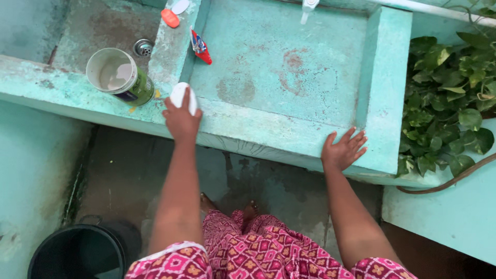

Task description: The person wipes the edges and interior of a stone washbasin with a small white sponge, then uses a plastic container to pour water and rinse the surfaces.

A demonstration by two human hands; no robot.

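Head view, looking straight down. Left hand point(182, 120) curled over a smooth white oval soap bar point(179, 94), fingers closed on it, bar resting on the front ledge of the rough turquoise-painted concrete wash basin point(289, 132) at the corner where a divider wall meets the ledge. Right hand point(343, 150) flat and spread wide on the same front ledge, holding nothing, well apart from the left. Basin floor is worn, paint rubbed off in grey and reddish patches. Just left of the soap, a round white plastic tub with a green label point(118, 76) stands tilted on the ledge, inside looks pale and mostly empty. Behind it, a round metal drain point(143, 47) in the smaller left compartment. On the divider top, a small orange oval piece point(170, 18). A crumpled red-and-blue sachet point(200, 47) lies in the big compartment against the divider. White tap spout point(308, 9) at top edge. Leafy green vine plant point(452, 93) right of the basin. Black round bucket point(77, 253) on the wet concrete floor, lower left. Pink patterned fabric clothing point(268, 253) at bottom, bare toes showing under the basin.
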